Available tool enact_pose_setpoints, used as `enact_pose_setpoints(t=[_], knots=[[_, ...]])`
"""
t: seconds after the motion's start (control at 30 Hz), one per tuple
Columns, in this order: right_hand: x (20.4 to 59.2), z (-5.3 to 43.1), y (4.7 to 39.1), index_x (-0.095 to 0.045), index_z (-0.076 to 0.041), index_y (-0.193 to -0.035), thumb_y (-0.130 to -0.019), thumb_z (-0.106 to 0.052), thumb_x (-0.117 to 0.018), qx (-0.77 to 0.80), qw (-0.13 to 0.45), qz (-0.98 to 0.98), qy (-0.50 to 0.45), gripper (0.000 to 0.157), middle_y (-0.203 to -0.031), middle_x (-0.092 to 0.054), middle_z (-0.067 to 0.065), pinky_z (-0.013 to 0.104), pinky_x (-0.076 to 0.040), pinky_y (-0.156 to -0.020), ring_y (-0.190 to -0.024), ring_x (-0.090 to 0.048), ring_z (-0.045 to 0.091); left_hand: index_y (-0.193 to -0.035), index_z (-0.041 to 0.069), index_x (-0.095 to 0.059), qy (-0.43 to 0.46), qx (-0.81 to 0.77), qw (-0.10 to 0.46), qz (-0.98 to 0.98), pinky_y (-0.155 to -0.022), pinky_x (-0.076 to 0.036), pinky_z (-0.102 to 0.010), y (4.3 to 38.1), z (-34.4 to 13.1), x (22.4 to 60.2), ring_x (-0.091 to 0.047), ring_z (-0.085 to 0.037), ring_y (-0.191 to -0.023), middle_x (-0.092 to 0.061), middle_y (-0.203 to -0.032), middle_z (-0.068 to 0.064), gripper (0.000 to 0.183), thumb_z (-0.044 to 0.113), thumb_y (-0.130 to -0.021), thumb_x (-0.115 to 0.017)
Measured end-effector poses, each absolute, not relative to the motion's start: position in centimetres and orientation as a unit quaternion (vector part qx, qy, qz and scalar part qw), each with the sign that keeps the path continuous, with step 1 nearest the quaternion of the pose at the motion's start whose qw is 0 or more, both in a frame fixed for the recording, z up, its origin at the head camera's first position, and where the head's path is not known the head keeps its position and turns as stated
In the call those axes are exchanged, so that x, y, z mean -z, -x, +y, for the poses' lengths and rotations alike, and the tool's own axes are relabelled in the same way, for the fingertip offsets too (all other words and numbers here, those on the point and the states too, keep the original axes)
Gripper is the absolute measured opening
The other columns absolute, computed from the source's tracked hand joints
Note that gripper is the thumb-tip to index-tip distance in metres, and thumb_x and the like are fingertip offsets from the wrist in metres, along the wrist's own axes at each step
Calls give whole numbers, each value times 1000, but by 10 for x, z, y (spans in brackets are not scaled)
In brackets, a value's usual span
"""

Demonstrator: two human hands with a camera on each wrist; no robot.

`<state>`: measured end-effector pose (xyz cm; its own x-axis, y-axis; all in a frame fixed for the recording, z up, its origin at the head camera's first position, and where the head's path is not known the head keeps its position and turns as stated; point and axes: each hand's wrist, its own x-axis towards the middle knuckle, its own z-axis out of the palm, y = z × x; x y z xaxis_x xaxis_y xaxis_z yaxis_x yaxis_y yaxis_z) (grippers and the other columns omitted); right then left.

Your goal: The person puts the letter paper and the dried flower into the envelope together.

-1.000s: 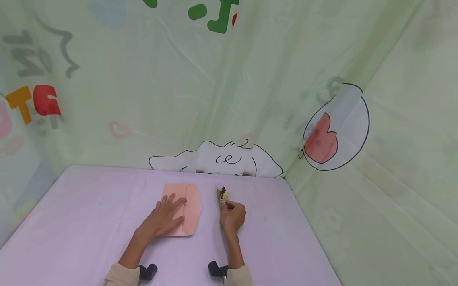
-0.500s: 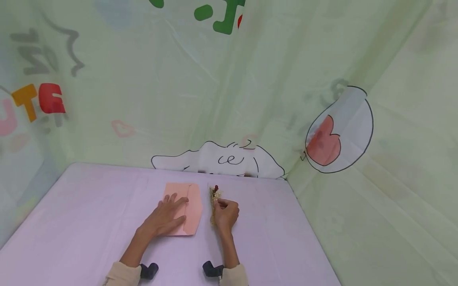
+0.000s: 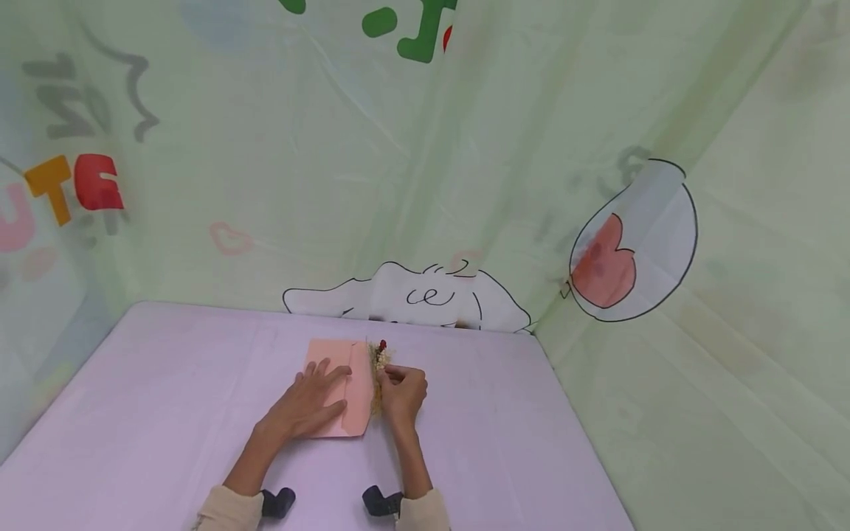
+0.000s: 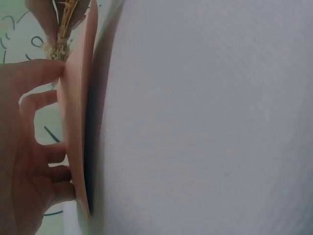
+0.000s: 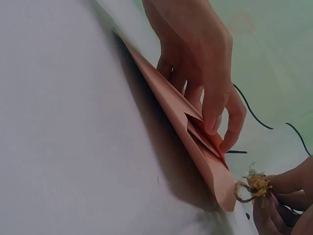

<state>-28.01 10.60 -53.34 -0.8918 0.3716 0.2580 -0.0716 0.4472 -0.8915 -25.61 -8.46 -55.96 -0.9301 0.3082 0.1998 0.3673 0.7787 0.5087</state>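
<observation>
A pink paper envelope (image 3: pixel 359 391) lies on the table with its flap folded out to the right. My left hand (image 3: pixel 302 402) rests on it, fingers spread and fingertips pressing the paper. In the right wrist view the envelope's mouth gapes slightly near the left fingertips. My right hand (image 3: pixel 403 394) pinches a small dried flower bouquet (image 3: pixel 381 356) between thumb and fingers, right at the flap's edge. It has a dark red bloom and pale cream ones at the top. A twine loop (image 5: pixel 239 192) shows at the bouquet's stem end in the right wrist view.
The table has a pale lilac cloth (image 3: pixel 518 442). Light green printed curtains (image 3: pixel 299 184) close off its back and sides. A black strap mount (image 3: pixel 277 503) sits on the left wrist, another (image 3: pixel 381 501) on the right.
My right hand has carried the bouquet leftward, from a gap to the right of the envelope up to its flap edge. My left hand stays on the envelope.
</observation>
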Motion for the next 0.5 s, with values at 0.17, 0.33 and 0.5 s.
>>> enact_pose_setpoints(t=[0.17,0.33,0.5], knots=[[534,95,280,-81,-3,-87,-79,-7,-82,-513,211,-828,88,9,-74,-77,9,24,-54,-55,-58,-66,9,-146,26,-49,179,267,60,-945,-113,-31,-71,257,-84,561,-36,-54,-144,-39,-157,-27,55,42,-95,-62],[537,87,281,-80,-2,-86,-78,-5,-82,-514,211,-828,78,8,-74,-76,9,21,-52,-52,-58,-64,9,-147,26,-48,167,270,54,-947,-115,-29,-70,257,-84,562,-32,-54,-146,-36,-159,-26,56,43,-95,-62],[544,84,283,-80,-4,-82,-77,-7,-82,-504,202,-835,86,6,-71,-75,9,20,-50,-51,-56,-62,8,-150,27,-45,160,274,38,-948,-118,-26,-69,257,-85,560,-28,-52,-149,-32,-162,-25,58,46,-97,-59]])
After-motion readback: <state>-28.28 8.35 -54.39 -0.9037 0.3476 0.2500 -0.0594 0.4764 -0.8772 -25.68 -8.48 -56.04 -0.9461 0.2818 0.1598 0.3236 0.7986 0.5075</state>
